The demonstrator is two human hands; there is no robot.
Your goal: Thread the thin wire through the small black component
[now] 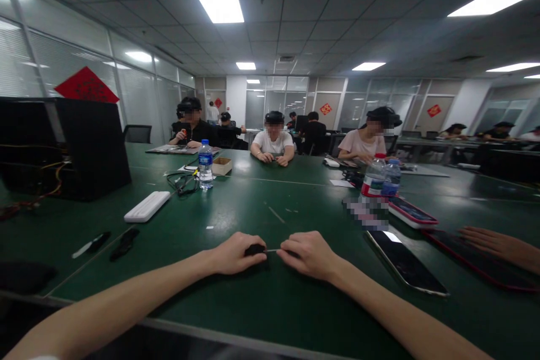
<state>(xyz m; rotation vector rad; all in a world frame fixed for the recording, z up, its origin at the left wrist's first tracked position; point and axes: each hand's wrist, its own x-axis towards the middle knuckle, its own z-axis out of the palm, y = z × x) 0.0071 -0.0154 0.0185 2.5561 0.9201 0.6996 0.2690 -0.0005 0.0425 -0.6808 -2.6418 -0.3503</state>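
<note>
My left hand (239,253) is closed round a small black-handled tool (255,249) resting low over the green table. A thin, pale strip reaches from it towards my right hand (310,255). The fingers of that hand are curled together at the strip's other end, and what lies inside them is hidden. I cannot make out the tool's exact kind. To the left lie a knife-like object (91,244) with a pale blade and black handle, and a narrow black item (124,244).
A white box-shaped device (147,206), black cables (182,183) and a water bottle (205,164) stand ahead left. At right are phones (407,261), more bottles (373,177) and another person's hand (498,244). A black computer case (90,146) stands far left. People sit opposite.
</note>
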